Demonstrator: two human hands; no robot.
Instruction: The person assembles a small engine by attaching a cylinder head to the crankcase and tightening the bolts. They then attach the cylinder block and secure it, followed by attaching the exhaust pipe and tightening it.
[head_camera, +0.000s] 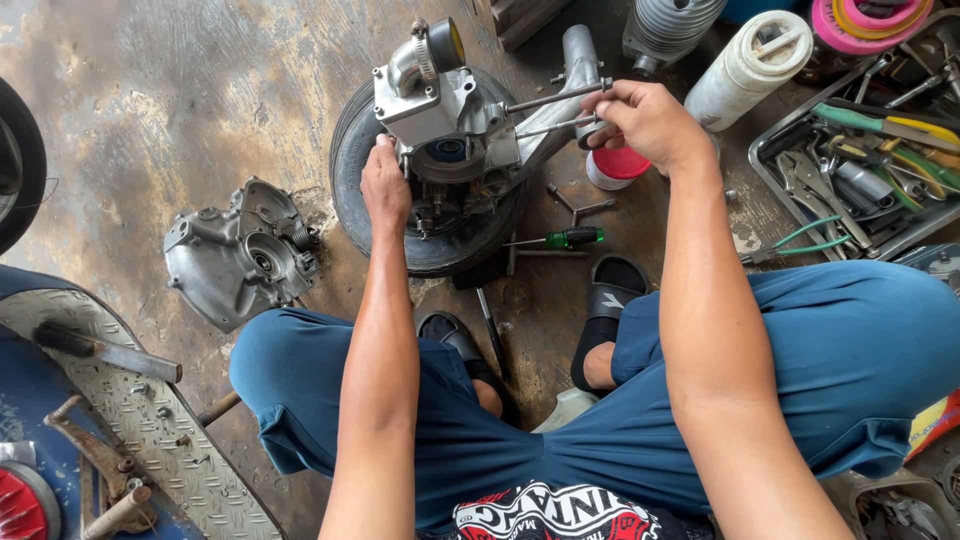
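The engine block (445, 120) is showing silver-grey, the tyre (350, 180) black, the screwdriver handle (573, 238) green, the can lid (620, 162) red, the trousers (860, 350) blue.

Two bare hands are in view, the left hand (385, 183) and the right hand (648, 120). Two long steel studs (556, 98) stick out from one grey metal engine block (447, 112), which lies on one black rubber tyre (352, 160). One detached grey aluminium crankcase cover (238, 255) sits on the stained concrete floor (180, 90). One green-handled screwdriver (570, 238) lies there too, beside two black sandals (612, 283). One metal tool tray (765, 160) occupies the floor's right edge.
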